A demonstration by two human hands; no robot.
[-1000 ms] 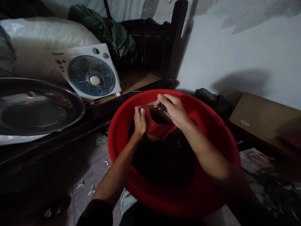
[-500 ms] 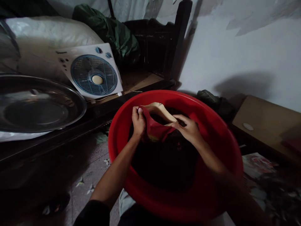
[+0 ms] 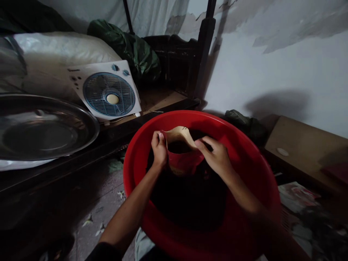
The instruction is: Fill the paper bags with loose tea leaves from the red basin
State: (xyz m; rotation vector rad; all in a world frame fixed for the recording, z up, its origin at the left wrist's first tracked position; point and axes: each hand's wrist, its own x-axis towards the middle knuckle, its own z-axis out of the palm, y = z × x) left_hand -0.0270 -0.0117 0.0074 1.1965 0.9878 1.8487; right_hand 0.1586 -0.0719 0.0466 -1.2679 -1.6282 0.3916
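Note:
Between my hands is a red paper bag (image 3: 181, 163) with a tan inside, its mouth spread wide and facing up. My left hand (image 3: 160, 148) is closed on the bag's left edge, thumb on top. My right hand (image 3: 214, 151) pinches the right edge of the mouth between thumb and fingers. Dark stuff shows low inside the bag, too dim to name. The bag is over a large red plastic basin (image 3: 252, 163), which holds a dark mass (image 3: 187, 203) that I cannot make out.
A white box fan (image 3: 108, 92) stands on a dark wooden ledge at the left, beside a wide steel basin (image 3: 49, 127). Behind lie a green bundle (image 3: 127, 50) and a big pale plastic sack (image 3: 65, 47). A tan board (image 3: 307, 145) is at the right, by the wall.
The bag's mouth has become rounder and wider, and its inside shows more. My right hand has shifted slightly along its edge. The whole view has tilted up a little.

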